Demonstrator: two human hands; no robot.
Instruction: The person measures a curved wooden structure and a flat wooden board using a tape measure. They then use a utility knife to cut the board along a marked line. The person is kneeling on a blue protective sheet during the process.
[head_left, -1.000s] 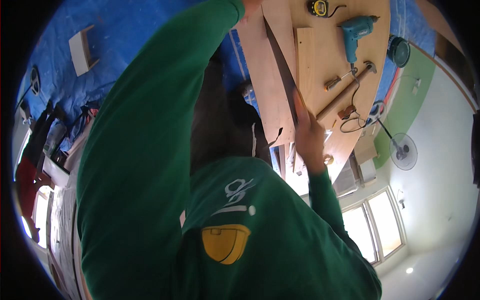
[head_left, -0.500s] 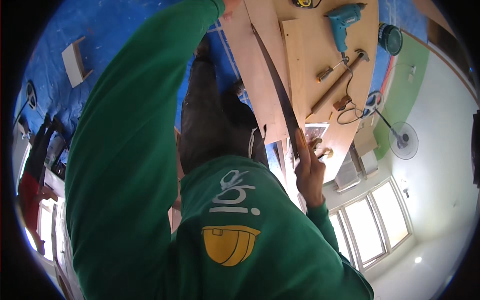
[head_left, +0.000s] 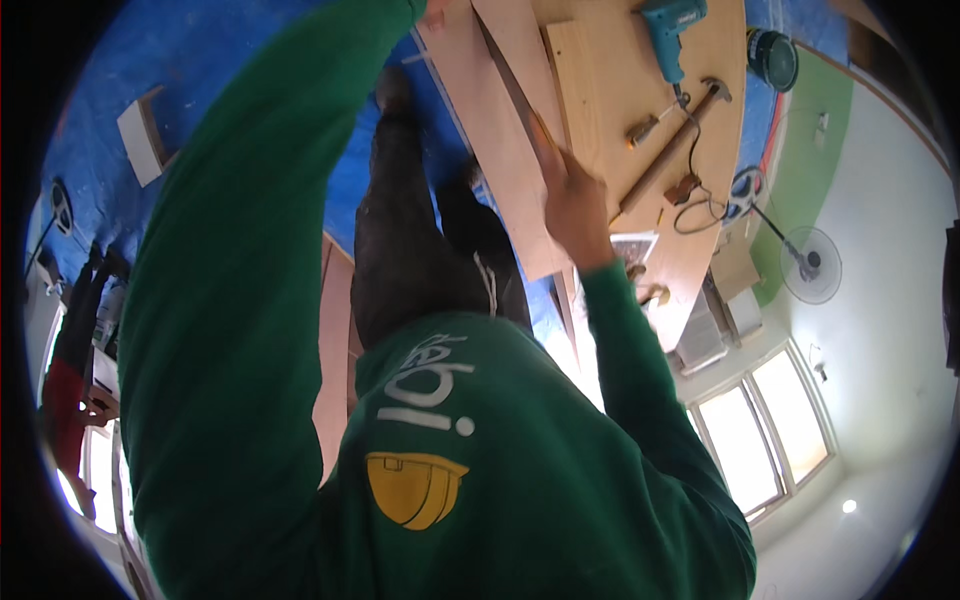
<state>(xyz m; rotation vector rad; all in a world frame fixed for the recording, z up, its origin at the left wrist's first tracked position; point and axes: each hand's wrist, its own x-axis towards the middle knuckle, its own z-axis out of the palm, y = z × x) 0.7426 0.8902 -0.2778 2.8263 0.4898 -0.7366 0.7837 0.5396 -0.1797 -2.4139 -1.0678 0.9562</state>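
Observation:
My right hand (head_left: 577,212) is closed around the handle of a handsaw. The dark saw blade (head_left: 510,75) runs from that hand over a pale wooden board (head_left: 470,120) up to the top edge, where its tip passes out of view. At the top edge, my left hand (head_left: 436,12) shows only in part beyond its green sleeve, by the far end of the board; its fingers are hidden. Just right of the saw, a narrow wooden plank (head_left: 568,80) lies on the light wooden table (head_left: 610,60).
On the table lie a teal drill (head_left: 672,40), a hammer (head_left: 668,155), a screwdriver (head_left: 643,131) and a corded brown block (head_left: 684,188). A dark bucket (head_left: 774,60) and a fan (head_left: 810,266) stand beyond. Blue sheeting (head_left: 240,60) covers the floor; another person (head_left: 68,400) is far left.
My right hand has pushed the saw forward, up and left along the board, and the arm is stretched further out. The whole view has shifted slightly.

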